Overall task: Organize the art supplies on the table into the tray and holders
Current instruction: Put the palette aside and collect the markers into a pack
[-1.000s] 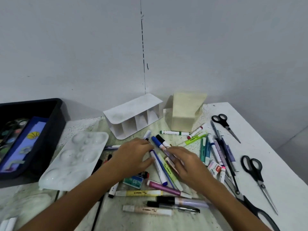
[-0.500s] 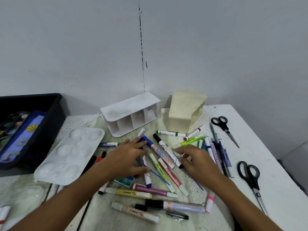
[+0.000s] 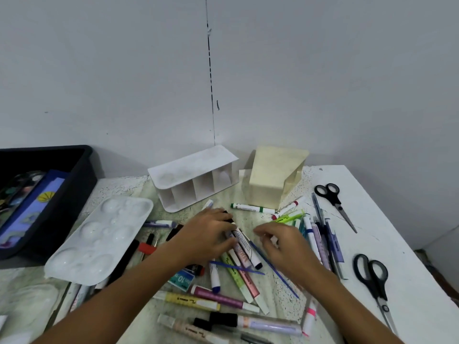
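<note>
Grasping markers: left hand | right hand loosely curled, holding nothing

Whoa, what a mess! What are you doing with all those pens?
A person is gathering scattered markers on the table. The left hand grips a few of them in a bunch, while the right hand hovers beside it with curled fingers. The white divided holder and the cream holder lie tipped over. Two scissors lie at the right. Nothing is sorted yet.
</note>
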`<state>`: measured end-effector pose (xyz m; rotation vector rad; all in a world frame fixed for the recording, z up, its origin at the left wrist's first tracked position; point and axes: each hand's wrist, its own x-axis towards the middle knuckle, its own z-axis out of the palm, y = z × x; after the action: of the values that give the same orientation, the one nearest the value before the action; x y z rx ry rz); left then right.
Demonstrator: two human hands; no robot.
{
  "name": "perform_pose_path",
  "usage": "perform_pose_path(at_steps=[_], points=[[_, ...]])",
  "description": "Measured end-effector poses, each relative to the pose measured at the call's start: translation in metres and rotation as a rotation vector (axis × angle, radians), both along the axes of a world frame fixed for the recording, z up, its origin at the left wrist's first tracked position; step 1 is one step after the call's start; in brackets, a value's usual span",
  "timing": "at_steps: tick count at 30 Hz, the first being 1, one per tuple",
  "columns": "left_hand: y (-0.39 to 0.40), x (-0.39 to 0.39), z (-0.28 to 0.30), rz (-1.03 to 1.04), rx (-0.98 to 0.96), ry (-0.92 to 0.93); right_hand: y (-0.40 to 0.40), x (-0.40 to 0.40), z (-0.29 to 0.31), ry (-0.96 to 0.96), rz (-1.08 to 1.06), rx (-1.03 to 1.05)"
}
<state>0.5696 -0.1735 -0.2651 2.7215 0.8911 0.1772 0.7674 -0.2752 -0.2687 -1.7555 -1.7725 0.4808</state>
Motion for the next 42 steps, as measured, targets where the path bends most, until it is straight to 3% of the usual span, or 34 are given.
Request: perform_pose_path(at_steps=[6, 10, 13, 19, 23, 25, 28, 35, 38, 42], points=[[0.013, 0.024, 0.007, 0.099, 0.091, -0.115, 0.013, 0.046, 0.008, 0.052, -0.282, 0.086], [0.023, 0.053, 0.001, 0.120, 0.107, -0.122, 0.028, 0.088, 0.008, -0.020, -0.407, 0.091], [0.028, 0.065, -0.010, 0.153, 0.112, -0.073, 0.047, 0.120, 0.004, -0.176, -0.338, -0.034], [0.029, 0.065, -0.016, 0.132, 0.045, -0.147, 0.079, 0.134, 0.011, -0.410, -0.123, -0.257], [0.028, 0.061, -0.008, 0.091, -0.028, -0.204, 0.080, 0.135, 0.018, -0.411, -0.093, -0.317], [0.025, 0.057, -0.003, 0.094, -0.056, -0.243, 0.076, 0.139, 0.023, -0.272, -0.064, -0.327], [0.017, 0.053, 0.008, 0.097, -0.167, -0.352, 0.061, 0.146, 0.037, 0.143, -0.066, -0.345], [0.002, 0.038, 0.024, 0.148, -0.517, -0.604, 0.030, 0.116, 0.052, 0.966, -0.164, -0.120], [0.000, 0.024, 0.025, 0.172, -0.612, -0.634, 0.022, 0.082, 0.053, 1.099, -0.244, -0.016], [-0.003, 0.000, 0.024, 0.202, -0.742, -0.683, 0.015, 0.025, 0.050, 1.078, -0.236, -0.030]])
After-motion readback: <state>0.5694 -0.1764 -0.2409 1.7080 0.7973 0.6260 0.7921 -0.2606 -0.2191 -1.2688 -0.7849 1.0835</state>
